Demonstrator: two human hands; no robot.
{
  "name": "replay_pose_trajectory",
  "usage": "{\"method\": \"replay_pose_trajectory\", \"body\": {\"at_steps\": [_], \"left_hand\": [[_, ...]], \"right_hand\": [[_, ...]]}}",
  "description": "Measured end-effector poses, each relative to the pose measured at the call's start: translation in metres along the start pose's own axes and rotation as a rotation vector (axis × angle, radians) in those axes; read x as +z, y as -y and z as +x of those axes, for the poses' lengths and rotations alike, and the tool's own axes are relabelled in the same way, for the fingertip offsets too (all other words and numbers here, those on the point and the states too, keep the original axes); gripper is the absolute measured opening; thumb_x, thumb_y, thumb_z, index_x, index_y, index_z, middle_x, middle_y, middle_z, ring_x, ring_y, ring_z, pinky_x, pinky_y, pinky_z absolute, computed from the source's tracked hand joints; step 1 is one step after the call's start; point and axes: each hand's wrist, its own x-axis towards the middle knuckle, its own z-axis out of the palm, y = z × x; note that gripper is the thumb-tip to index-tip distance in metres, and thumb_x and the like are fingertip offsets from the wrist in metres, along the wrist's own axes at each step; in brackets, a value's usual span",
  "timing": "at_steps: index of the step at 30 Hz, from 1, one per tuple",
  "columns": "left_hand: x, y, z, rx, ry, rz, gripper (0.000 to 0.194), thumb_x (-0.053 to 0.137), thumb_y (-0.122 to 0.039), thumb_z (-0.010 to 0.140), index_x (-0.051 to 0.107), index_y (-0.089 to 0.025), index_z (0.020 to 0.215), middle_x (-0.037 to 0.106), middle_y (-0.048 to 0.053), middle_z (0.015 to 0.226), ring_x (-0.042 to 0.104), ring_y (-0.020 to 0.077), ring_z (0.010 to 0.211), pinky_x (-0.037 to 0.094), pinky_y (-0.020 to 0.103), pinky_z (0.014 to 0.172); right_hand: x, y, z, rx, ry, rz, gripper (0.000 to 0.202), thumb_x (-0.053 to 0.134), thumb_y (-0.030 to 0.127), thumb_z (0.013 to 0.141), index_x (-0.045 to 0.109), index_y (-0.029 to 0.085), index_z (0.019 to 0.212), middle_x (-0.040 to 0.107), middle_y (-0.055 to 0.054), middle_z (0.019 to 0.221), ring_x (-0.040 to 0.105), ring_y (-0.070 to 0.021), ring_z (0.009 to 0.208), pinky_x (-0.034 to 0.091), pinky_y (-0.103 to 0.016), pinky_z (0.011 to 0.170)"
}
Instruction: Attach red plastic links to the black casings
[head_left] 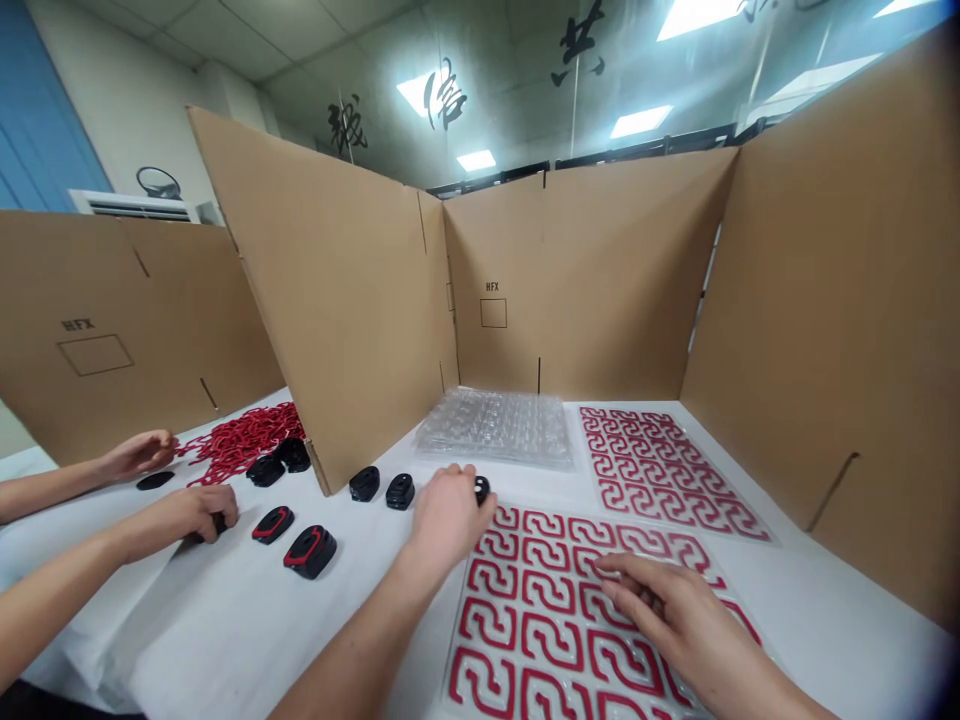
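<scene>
My left hand (448,518) is closed around a small black plastic part (481,489), most of it hidden by the fingers. It is just past the upper left corner of a clear tray (448,690) with rows of red S-shaped strips (551,640). Over the right half of that tray is my right hand (664,607), thumb and index finger drawn together at a red strip. Anything between those fingertips is too small to make out. Two black parts (364,484) without red stand left of my left hand. Nearer me are two black parts (310,551) with red strips fitted.
Behind lie a stack of clear plastic trays (495,425) and another tray of red strips (664,470). Cardboard panels (577,280) stand around the white table. At left, a co-worker's hands (176,515) are near a red strip pile (244,440) and more black parts (266,470).
</scene>
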Motion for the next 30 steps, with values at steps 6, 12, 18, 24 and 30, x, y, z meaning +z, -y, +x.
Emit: {"method": "replay_pose_trajectory", "body": {"at_steps": [6, 12, 18, 24, 30], "left_hand": [[0.001, 0.041, 0.012, -0.127, -0.031, 0.141, 0.033, 0.059, -0.030, 0.080, 0.071, -0.003, 0.095, 0.063, 0.027, 0.105, 0.051, 0.0416, 0.108, 0.037, 0.049, 0.090], [0.013, 0.009, 0.005, 0.060, -0.026, 0.045, 0.029, 0.050, -0.018, 0.085, 0.070, -0.011, 0.105, 0.065, 0.018, 0.107, 0.053, 0.0321, 0.107, 0.038, 0.043, 0.094], [0.030, -0.050, -0.014, 0.351, 0.094, -0.152, 0.026, 0.046, -0.022, 0.091, 0.071, -0.020, 0.099, 0.070, 0.006, 0.097, 0.062, 0.0198, 0.094, 0.045, 0.028, 0.085], [0.036, -0.081, -0.037, 0.535, 0.191, -0.257, 0.019, 0.055, -0.027, 0.087, 0.071, -0.021, 0.096, 0.068, 0.005, 0.096, 0.063, 0.0216, 0.094, 0.047, 0.030, 0.085], [0.034, -0.075, -0.051, 0.560, 0.195, -0.259, 0.020, 0.056, -0.026, 0.088, 0.069, -0.022, 0.102, 0.064, 0.006, 0.101, 0.059, 0.0227, 0.099, 0.046, 0.033, 0.089]], "right_hand": [[-0.002, 0.006, -0.002, -0.050, 0.014, 0.012, 0.032, 0.046, 0.041, 0.095, 0.072, 0.023, 0.101, 0.076, -0.006, 0.101, 0.069, -0.0251, 0.094, 0.050, -0.031, 0.084], [-0.005, 0.010, -0.003, -0.079, 0.010, 0.030, 0.030, 0.045, 0.036, 0.096, 0.071, 0.023, 0.098, 0.076, -0.005, 0.096, 0.069, -0.0229, 0.089, 0.049, -0.029, 0.080], [-0.004, 0.007, -0.001, -0.072, 0.001, 0.030, 0.029, 0.044, 0.033, 0.096, 0.071, 0.022, 0.096, 0.075, -0.005, 0.090, 0.068, -0.0219, 0.082, 0.047, -0.030, 0.074], [-0.006, -0.007, 0.002, 0.017, -0.080, -0.108, 0.025, 0.045, 0.024, 0.093, 0.069, 0.018, 0.095, 0.073, -0.008, 0.093, 0.066, -0.0223, 0.090, 0.046, -0.031, 0.079], [-0.009, -0.009, 0.004, 0.030, -0.029, -0.143, 0.023, 0.049, 0.021, 0.089, 0.071, 0.017, 0.094, 0.072, -0.009, 0.096, 0.065, -0.0230, 0.092, 0.046, -0.032, 0.082]]}}
